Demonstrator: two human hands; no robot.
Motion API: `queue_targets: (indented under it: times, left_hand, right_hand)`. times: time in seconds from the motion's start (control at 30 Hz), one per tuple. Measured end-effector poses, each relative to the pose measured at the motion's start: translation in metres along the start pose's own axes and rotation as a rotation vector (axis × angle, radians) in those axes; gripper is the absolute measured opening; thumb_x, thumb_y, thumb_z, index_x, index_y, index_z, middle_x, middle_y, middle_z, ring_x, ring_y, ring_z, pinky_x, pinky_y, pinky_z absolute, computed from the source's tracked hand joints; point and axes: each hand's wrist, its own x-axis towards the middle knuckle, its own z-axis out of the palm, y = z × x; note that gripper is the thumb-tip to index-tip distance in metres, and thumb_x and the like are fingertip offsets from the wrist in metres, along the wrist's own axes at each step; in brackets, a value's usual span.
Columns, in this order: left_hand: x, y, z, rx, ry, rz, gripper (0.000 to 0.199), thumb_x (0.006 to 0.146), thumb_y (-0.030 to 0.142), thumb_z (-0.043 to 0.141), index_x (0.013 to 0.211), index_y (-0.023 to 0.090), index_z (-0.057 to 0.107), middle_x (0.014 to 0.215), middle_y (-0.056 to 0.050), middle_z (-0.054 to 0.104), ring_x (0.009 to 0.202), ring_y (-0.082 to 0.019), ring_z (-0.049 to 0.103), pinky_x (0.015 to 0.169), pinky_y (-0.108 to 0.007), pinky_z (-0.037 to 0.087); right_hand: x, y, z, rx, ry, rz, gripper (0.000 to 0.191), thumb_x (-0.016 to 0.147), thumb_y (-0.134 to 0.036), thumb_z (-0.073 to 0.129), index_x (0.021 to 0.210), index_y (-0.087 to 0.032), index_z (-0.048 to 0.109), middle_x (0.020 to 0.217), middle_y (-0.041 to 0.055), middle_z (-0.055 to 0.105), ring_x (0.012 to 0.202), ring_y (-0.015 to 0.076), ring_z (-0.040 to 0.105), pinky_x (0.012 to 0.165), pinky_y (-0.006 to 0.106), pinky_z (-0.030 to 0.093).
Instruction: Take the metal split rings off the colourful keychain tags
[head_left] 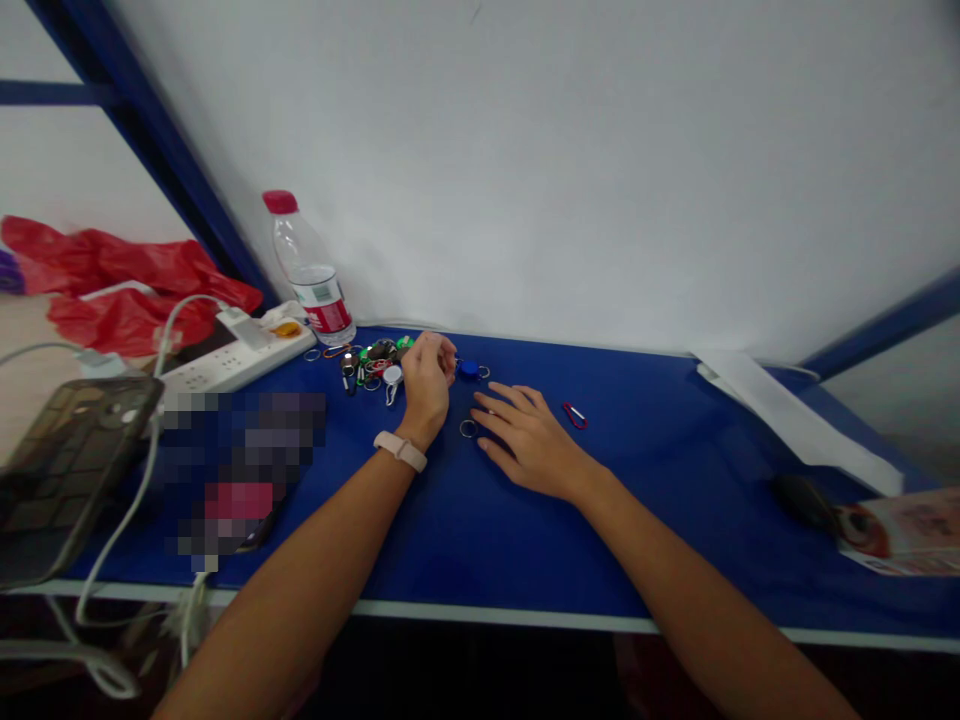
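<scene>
My left hand [429, 378] is at the right side of a small heap of key rings, clips and badge reels [370, 362], with a pinkish band on its wrist. Its fingers are curled in, and what they hold, if anything, is hidden. Just right of those fingers lies a blue badge reel [469, 370] with a metal ring. My right hand [531, 438] rests low over the desk, fingers spread and palm down. By its fingertips lies a loose key ring [468, 429]. A red carabiner [576, 416] lies beyond its knuckles, to the right.
A water bottle [315, 285] stands by the wall near a white power strip [225, 365] with cables. Phones [75, 470] lie at left. Right on the blue desk [510, 560] are a white paper strip [802, 420], a dark mouse [804, 500] and a printed packet [907, 530].
</scene>
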Motion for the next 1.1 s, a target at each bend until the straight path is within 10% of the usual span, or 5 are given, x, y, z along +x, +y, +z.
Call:
queue_targets:
  times: [0.63,1.1]
  left_hand:
    - [-0.0032,-0.0011,0.0007,0.012,-0.045,-0.023,0.026,0.084,0.037,0.055,0.066,0.019,0.054,0.052,0.005,0.043,0.042,-0.007,0.037,0.040,-0.020,0.025]
    - [-0.0038,-0.0041,0.0013,0.122,-0.173,-0.004,0.022,0.082,0.032,0.062,0.066,0.019,0.054,0.056,0.005,0.048,0.046,-0.007,0.040,0.045,-0.020,0.031]
  right_hand:
    - [0.0041,-0.0088,0.0011,-0.064,-0.172,0.078,0.043,0.106,-0.042,0.043,0.136,-0.023,0.067,0.153,0.0129,0.052,0.148,0.0393,0.035,0.118,0.062,0.030]
    - [0.0017,-0.0023,0.0026,0.034,-0.014,0.039,0.037,0.104,-0.038,0.049,0.131,-0.020,0.068,0.142,0.0123,0.062,0.145,0.0341,0.040,0.119,0.059,0.028]
